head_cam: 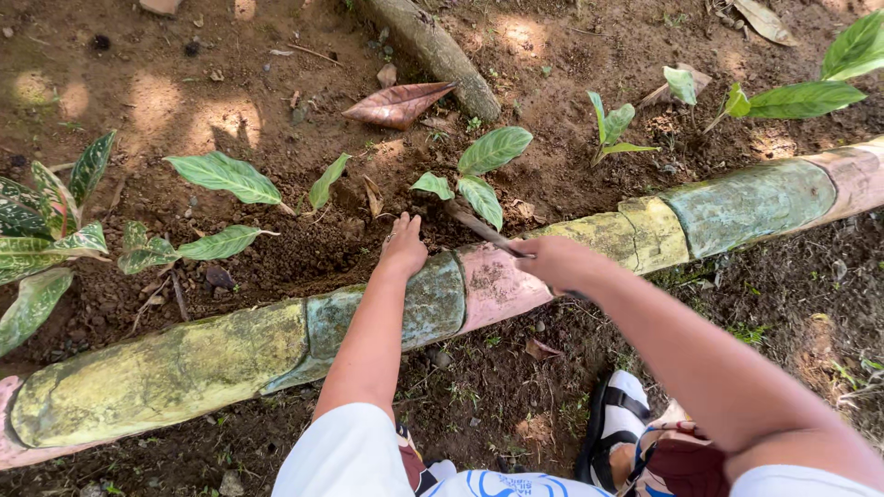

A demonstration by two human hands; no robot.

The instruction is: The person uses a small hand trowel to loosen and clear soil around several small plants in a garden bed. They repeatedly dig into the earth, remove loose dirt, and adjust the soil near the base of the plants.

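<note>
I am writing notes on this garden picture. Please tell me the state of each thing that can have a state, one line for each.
left hand: fingers down, pressed on the soil
right hand: closed around a thin tool
thin tool: tilted, tip in the soil beside the small plant
small plant: upright in the soil
painted border log: lying flat, paint worn
dry brown leaf: fallen, curled

No packages, labels, signs or screens show anywhere in this garden view.
</note>
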